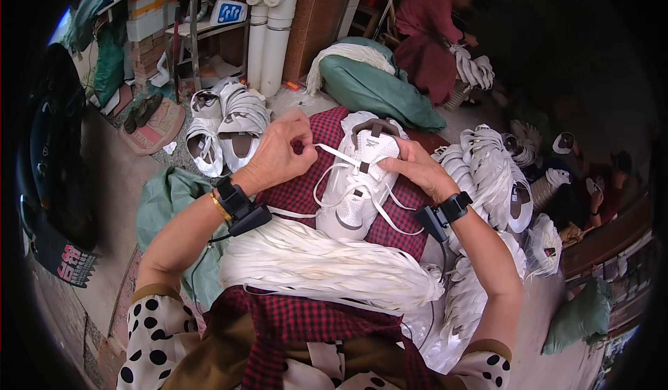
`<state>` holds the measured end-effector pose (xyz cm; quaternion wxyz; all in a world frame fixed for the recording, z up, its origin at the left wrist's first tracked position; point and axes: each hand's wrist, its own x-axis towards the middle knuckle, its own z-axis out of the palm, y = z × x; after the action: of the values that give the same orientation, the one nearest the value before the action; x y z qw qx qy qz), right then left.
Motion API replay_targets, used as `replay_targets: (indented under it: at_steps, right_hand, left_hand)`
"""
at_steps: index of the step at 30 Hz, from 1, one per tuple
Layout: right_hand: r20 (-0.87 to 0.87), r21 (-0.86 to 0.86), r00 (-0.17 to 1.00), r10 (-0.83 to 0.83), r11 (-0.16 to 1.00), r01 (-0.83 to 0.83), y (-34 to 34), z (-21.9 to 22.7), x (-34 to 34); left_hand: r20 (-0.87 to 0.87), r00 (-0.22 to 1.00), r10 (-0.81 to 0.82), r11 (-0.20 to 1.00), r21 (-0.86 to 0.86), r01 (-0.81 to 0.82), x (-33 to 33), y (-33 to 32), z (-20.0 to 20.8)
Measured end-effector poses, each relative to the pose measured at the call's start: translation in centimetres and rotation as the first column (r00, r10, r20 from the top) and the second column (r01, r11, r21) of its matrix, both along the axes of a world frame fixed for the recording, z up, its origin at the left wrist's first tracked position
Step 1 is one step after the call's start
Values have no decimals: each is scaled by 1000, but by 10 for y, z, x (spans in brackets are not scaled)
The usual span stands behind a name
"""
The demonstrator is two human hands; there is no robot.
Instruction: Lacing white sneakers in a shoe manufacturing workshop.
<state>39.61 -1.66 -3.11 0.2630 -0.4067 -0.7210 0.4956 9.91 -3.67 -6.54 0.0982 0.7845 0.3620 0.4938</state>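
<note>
A white sneaker [346, 219] lies on my lap over a red-and-black checked cloth [292, 189], its toe toward me and its dark-lined opening away. My left hand [282, 155] is closed, pinching the end of a white shoelace [332, 152] pulled out to the left of the shoe. My right hand [421, 171] grips the sneaker's right side, thumb on top near the lacing and fingers mostly hidden. Loose lace loops hang over the toe and down both sides. Nearer to me, a thick bundle of white laces [320, 268] lies across my lap.
Stacked white sneakers stand at the left [240, 122] and in piles at the right [487, 164]. Beyond my lap lies a green sack [369, 84] with white laces on it. Two other people [431, 35] sit farther off, handling shoes. A dark vehicle [52, 160] stands far left.
</note>
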Motion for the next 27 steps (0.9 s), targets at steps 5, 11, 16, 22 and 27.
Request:
replay_targets:
  at_steps: [5, 11, 16, 22, 27]
  right_hand:
    - [-26, -47, 999, 47, 998, -48, -2, 7, -5]
    - [-39, -54, 999, 31, 998, -33, 4, 1, -10]
    - [-14, 81, 998, -55, 995, 56, -4, 2, -14]
    - [60, 801, 931, -360, 574, 170, -46, 17, -8]
    - [324, 728, 920, -220, 679, -94, -66, 2, -10]
  left_hand:
    - [-28, 868, 496, 866, 86, -492, -106, 27, -10]
    - [-72, 490, 869, 489, 279, -826, -267, 51, -28]
    - [-4, 667, 745, 659, 161, -735, -287, 42, -19]
    - [-21, 999, -26, 996, 83, 27, -62, -61, 43]
    - [174, 649, -741, 588, 634, 502, -6, -178, 92]
